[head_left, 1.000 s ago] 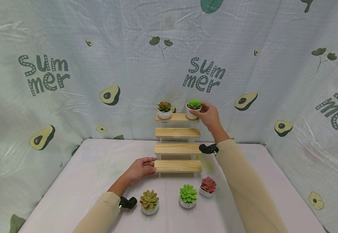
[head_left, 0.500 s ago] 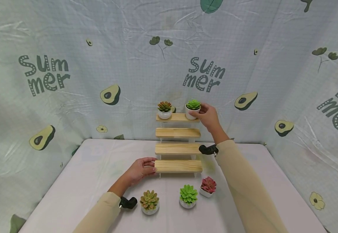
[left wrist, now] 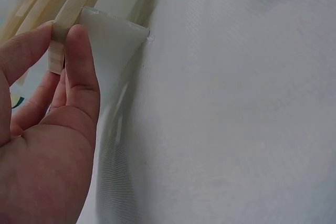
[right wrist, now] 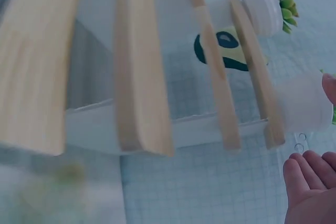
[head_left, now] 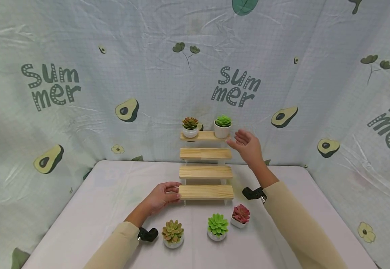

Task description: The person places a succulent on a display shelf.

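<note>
A tiered wooden plant stand (head_left: 206,172) with several slats stands at the back of the table. On its top slat sit a reddish-green succulent in a round white pot (head_left: 190,128) at the left and a bright green succulent in a taller white pot (head_left: 222,127) at the right. My right hand (head_left: 248,147) hangs just right of the top slat, apart from the pot, its fingers extended and holding nothing. With thumb and fingers, my left hand (left wrist: 58,114) pinches the left end of the lowest slat (head_left: 206,192).
In front of the stand on the white table (head_left: 114,194) are a yellowish succulent (head_left: 173,233), a light green succulent (head_left: 217,226) and a red succulent (head_left: 240,215), each in a white pot. A printed cloth (head_left: 161,86) hangs behind.
My right hand has let go of the bright green succulent's pot and drawn back to the right and down. The pot stays on the top slat. My left hand has not moved.
</note>
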